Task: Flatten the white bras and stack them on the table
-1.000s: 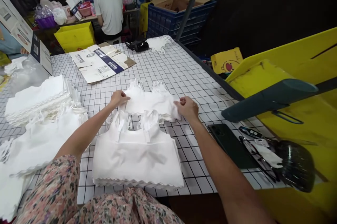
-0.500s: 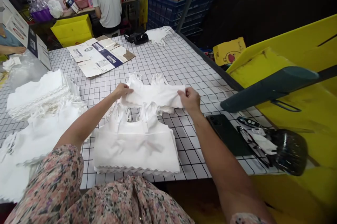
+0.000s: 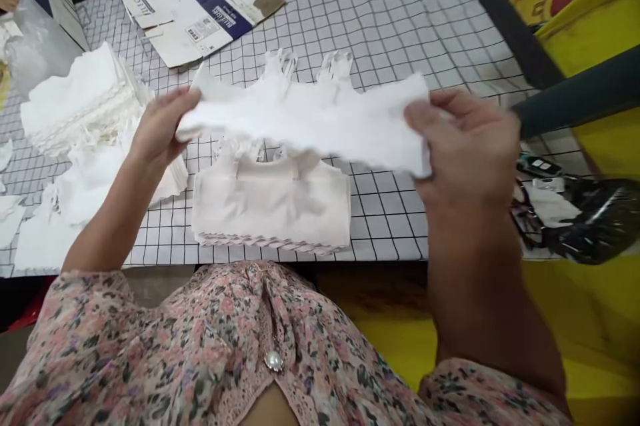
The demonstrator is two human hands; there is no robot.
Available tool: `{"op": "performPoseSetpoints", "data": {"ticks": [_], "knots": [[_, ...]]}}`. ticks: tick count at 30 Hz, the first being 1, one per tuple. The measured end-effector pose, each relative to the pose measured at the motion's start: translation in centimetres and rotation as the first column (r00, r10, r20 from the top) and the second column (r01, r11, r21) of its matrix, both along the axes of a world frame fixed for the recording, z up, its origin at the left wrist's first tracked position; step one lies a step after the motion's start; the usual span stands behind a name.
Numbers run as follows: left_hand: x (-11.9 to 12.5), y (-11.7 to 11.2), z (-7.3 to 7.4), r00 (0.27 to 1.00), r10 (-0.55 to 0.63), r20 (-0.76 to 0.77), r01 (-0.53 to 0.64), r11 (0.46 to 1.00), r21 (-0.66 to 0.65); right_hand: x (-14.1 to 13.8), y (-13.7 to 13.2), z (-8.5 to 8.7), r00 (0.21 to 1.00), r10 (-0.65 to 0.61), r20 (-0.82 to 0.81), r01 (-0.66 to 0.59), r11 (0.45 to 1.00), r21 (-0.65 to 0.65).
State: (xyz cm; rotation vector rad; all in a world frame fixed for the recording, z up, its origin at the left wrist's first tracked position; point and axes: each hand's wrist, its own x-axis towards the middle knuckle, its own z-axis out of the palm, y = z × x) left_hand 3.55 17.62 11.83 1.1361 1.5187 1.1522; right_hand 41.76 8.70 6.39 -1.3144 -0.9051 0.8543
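White-and-black checked table [image 3: 400, 26] fills most of the view. Yellow bin [image 3: 605, 46] on the right, with a dark teal bar [image 3: 580, 96] across its front. Floral dress [image 3: 200, 346] along the bottom edge.

Piles, big to small:
- loose heap [image 3: 85, 193] of white garments at the left table edge, spread out, not squared
- tall folded pile [image 3: 80, 96] behind it, edges roughly aligned
- neat stack [image 3: 273, 203] at the near edge, dead centre, straps pointing away, scalloped hems toward the person
- flattened carton [image 3: 200, 6] far left-centre, lying flat

Held garment [image 3: 310, 119]: white strappy top, lifted off the table, stretched flat between both hands, hanging above the far part of the neat stack, not touching it as far as I can tell. Straps on the far side.

Left hand [image 3: 160, 126]: closed in a pinch on the garment's left edge, thumb on top. Right hand [image 3: 465, 139]: gripping the right edge, fingers curled round it; motion-blurred, so finger detail is unclear.

Small stuff: black clutter [image 3: 595, 219] at the right table edge, too blurred to identify.

Progress, my read: two piles already squared up, one piece in hand, left heap unsorted. Roughly mid-way, a fair share of garments left.
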Motion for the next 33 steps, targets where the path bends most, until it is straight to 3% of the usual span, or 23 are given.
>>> {"op": "performPoseSetpoints", "data": {"ticks": [3,6,12,16,20,23,25,27,30,33], "knots": [[-2.0,-8.0,-2.2,0.992,-0.052,0.114,0.072,0.982,-0.172,-2.9,-5.6,-1.4,0.987,0.159,0.015,-0.155,0.978,-0.138],[-2.2,-11.6,-4.7,0.982,-0.056,0.181,0.102,0.960,-0.260,-4.3,-7.1,-2.9,0.948,0.313,0.052,-0.298,0.935,-0.191],[-2.4,-12.7,-6.2,0.983,-0.011,0.184,0.040,0.987,-0.156,-4.3,-7.1,-2.8,0.974,0.206,0.092,-0.192,0.970,-0.148],[-2.9,-14.2,-7.3,0.986,0.019,0.165,0.013,0.982,-0.189,-3.5,-8.1,-3.9,0.978,0.194,0.075,-0.173,0.958,-0.228],[-3.2,-14.9,-8.3,0.992,-0.028,0.125,0.052,0.980,-0.190,-2.2,-8.6,-5.6,0.975,0.182,0.126,-0.144,0.953,-0.267],[-3.7,-15.3,-8.4,0.994,-0.101,0.051,0.108,0.977,-0.184,-1.4,-9.2,-6.0,0.936,0.212,0.282,-0.131,0.951,-0.281],[-3.9,-15.6,-8.5,0.984,-0.130,-0.120,0.117,0.987,-0.112,-1.5,-9.7,-6.1,0.845,0.189,0.501,-0.072,0.967,-0.244],[-3.8,-15.9,-8.9,0.918,-0.068,-0.391,0.112,0.990,0.089,-2.2,-10.2,-6.3,0.670,0.103,0.735,-0.027,0.993,-0.114],[-3.4,-16.0,-10.4,0.715,0.006,-0.699,0.317,0.889,0.331,-4.4,-11.0,-7.2,0.388,0.094,0.917,-0.187,0.982,-0.021],[-3.0,-16.0,-12.2,0.522,-0.133,-0.842,0.594,0.766,0.247,-6.6,-11.8,-8.4,0.196,0.230,0.953,-0.366,0.919,-0.146]]}}
